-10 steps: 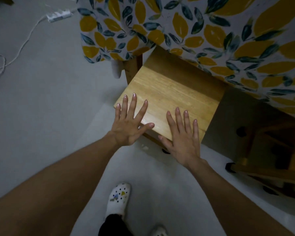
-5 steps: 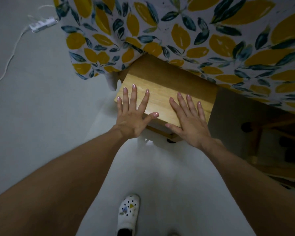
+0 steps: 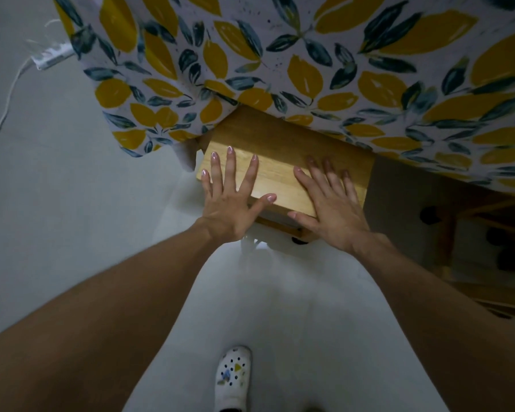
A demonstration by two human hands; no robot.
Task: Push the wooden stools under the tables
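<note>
A light wooden stool (image 3: 280,162) stands partly under a table draped in a white cloth with yellow and dark leaves (image 3: 309,63). The cloth's hem hides the far part of the seat. My left hand (image 3: 232,200) lies flat on the near left of the seat, fingers spread. My right hand (image 3: 330,203) lies flat on the near right, its fingertips in the table's shadow. Neither hand grips anything.
A second wooden piece of furniture (image 3: 488,257) sits in shadow under the table at the right. A white power strip (image 3: 52,58) and its cable (image 3: 3,114) lie on the grey floor at upper left. My white shoe (image 3: 234,376) is at the bottom.
The stool has slid farther under the table with both palms on it; more of the seat is now covered by the cloth. My view has moved closer.
</note>
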